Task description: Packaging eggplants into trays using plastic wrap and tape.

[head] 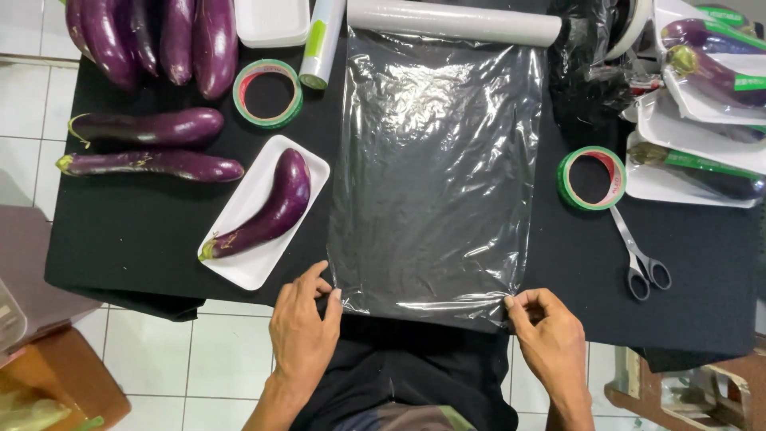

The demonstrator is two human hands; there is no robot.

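Both hands sit at the near edge of the table [120, 255]. Left hand [303, 331] pinches the near left corner of the plastic film [435, 175] between thumb and fingers; right hand [546, 339] pinches the near right corner the same way. Film lies flat along the table's middle, running from the fingers back to its roll [455, 21] at the far edge. One eggplant [267, 211] rests on a white tray [247, 271] just left of the film. Two loose eggplants [152, 148] lie near the left edge; a pile [152, 40] fills the far left corner. Two tape rolls [591, 178], one pair of scissors [642, 259]. Wrapped trays [702, 112] stack at the right edge.
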